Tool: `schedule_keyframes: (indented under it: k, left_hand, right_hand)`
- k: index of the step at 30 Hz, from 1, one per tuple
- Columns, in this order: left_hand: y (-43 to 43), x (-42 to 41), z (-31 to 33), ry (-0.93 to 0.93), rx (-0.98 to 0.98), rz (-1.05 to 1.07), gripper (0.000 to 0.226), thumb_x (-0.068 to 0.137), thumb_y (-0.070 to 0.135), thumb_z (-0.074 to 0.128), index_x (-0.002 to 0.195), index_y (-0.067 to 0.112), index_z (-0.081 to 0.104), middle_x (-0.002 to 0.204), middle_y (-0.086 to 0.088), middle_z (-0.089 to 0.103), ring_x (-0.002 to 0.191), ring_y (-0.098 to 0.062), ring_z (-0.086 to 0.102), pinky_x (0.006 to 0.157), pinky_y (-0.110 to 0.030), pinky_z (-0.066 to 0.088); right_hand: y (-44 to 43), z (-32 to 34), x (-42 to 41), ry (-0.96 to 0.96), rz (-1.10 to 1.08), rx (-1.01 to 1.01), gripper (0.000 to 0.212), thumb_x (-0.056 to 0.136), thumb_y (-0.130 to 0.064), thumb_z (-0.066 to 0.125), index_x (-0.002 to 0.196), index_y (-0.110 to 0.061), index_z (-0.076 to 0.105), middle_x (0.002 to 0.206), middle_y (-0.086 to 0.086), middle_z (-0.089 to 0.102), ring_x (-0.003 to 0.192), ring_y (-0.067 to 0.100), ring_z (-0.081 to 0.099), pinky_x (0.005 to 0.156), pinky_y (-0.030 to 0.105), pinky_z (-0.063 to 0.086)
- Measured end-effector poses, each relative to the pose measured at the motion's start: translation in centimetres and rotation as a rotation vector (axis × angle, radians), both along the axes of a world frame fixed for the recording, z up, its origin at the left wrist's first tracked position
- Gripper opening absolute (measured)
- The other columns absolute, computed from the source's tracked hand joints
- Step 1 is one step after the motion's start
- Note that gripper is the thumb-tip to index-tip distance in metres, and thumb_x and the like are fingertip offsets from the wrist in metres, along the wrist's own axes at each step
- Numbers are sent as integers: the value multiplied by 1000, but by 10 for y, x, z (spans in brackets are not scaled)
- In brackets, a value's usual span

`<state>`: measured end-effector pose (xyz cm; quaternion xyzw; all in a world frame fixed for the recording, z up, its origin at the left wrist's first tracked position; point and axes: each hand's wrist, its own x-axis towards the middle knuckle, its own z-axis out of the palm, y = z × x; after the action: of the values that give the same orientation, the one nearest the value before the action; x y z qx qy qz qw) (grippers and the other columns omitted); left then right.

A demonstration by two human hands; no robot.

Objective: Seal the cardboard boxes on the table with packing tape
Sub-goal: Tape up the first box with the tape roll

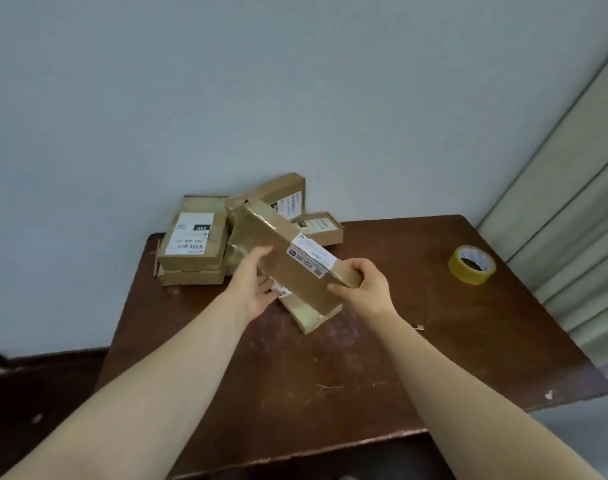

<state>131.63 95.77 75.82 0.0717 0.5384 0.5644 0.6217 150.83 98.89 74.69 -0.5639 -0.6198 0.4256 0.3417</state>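
While the box (295, 258) is held tilted at frame centre, tape (472, 265) lies well apart, right of frame. Left hand (257, 285) cups its underside, right hand (361, 285) grips the near end: probably turning it to find the seam. Other boxes (191, 251) crowd upper left; bare surface (364, 375) below leaves room to set it down.

Forearms (150, 393) are showing bare to the frame edge; left grip (257, 284) and right grip (366, 289) are showing bare too.
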Motion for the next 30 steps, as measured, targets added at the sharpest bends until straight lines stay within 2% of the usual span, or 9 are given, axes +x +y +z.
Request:
schedule_keyframes:
  k: [3, 8, 12, 15, 18, 22, 24, 26, 30]
  left_hand:
    - [2, 16, 12, -30, 78, 48, 58, 59, 53, 81, 100, 17, 61, 95, -12, 73, 102, -26, 62, 86, -47, 53]
    - [2, 28, 16, -64, -25, 465, 33, 78, 5, 72, 108, 0, 58, 81, -14, 68, 73, -23, 68, 56, -33, 58]
    - [-33, 12, 8, -193, 34, 651, 16, 84, -9, 43, 97, -2, 50, 92, -19, 60, 80, -29, 62, 60, -37, 56]
    - [-54, 1, 10, -261, 102, 748, 17, 84, -11, 37, 87, -2, 51, 93, -20, 60, 86, -34, 61, 82, -40, 50]
    - [-69, -3, 11, -301, 110, 785, 20, 85, -11, 36, 92, -4, 53, 100, -22, 60, 93, -37, 60, 84, -44, 48]
    - [-83, -14, 4, -266, 79, 778, 16, 86, -12, 40, 94, -5, 53, 109, -24, 60, 103, -38, 59, 92, -46, 48]
    - [-90, -19, -3, -129, -49, 755, 12, 88, -5, 50, 99, -3, 56, 96, -17, 63, 88, -29, 62, 100, -41, 45]
    - [-99, -29, -15, 71, -272, 774, 40, 84, 3, 65, 121, 0, 53, 92, -10, 62, 79, -20, 59, 90, -32, 48]
    - [-121, -43, -35, 750, -850, 741, 113, 69, 23, 84, 150, 3, 7, 150, -20, 21, 135, -34, 28, 111, -41, 26]
  right_hand:
    - [19, 2, -3, -197, 188, 239, 31, 76, -7, 74, 95, -23, 56, 100, -10, 51, 97, 10, 51, 76, 15, 38]
    - [35, 0, -13, -246, 471, 403, 49, 72, 4, 67, 115, -12, 48, 138, 8, 34, 133, 21, 28, 102, 12, 17]
    - [33, -4, -24, 210, 372, -187, 74, 77, 11, 56, 142, -15, 31, 149, 10, 28, 136, 27, 33, 108, 39, 38]
    - [34, -1, -32, 678, 361, -739, 43, 93, -7, 46, 136, -12, 42, 132, 16, 54, 110, 28, 60, 81, 39, 55]
    - [26, -3, -50, 604, 482, -722, 33, 94, -26, 58, 123, -12, 52, 115, 11, 64, 93, 24, 68, 74, 37, 57]
    - [15, -6, -77, 443, 615, -569, 16, 95, -14, 56, 111, -15, 57, 111, 9, 66, 90, 20, 67, 70, 35, 57]
    - [14, -10, -85, 380, 650, -510, 16, 96, -12, 54, 109, -20, 59, 108, 5, 67, 88, 18, 67, 70, 33, 58]
    - [13, -16, -90, 282, 680, -455, 20, 97, -13, 54, 116, -19, 58, 112, 6, 68, 94, 21, 67, 73, 34, 58]
    - [4, -35, -94, 132, 730, -490, 27, 98, -14, 50, 125, -19, 52, 118, 6, 64, 95, 20, 65, 75, 33, 58]
